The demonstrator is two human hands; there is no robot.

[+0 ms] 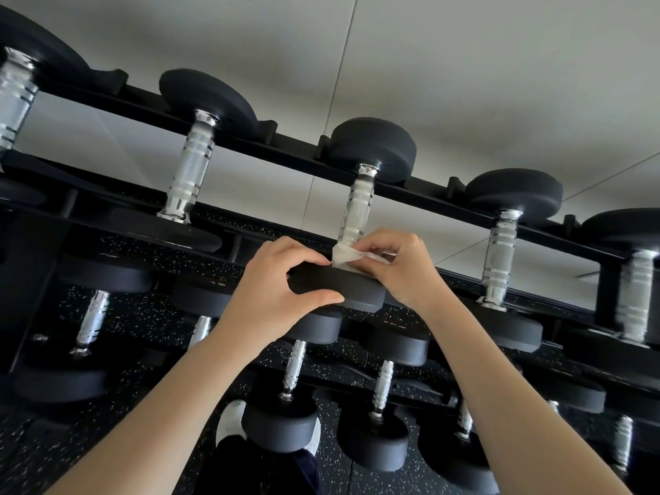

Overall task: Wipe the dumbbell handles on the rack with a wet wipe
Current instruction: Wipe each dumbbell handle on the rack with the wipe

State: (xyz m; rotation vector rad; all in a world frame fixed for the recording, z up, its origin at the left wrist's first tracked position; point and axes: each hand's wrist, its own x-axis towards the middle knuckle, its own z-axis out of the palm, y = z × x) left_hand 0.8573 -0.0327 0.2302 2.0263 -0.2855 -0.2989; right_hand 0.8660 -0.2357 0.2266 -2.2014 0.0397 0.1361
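On the rack's (296,146) top tier, the left hand (282,280) grips the probably heavy dumbbell's near head (351,289). The right hand (396,267) pinches the limp wet wipe (344,257), best wrapped round the stiff knurled handle (359,209).

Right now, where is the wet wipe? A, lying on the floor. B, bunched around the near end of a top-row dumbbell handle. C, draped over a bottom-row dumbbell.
B: the white wipe sits bunched round the near end of the handle, pinched by the right hand, while the left hand grips that dumbbell's near head.
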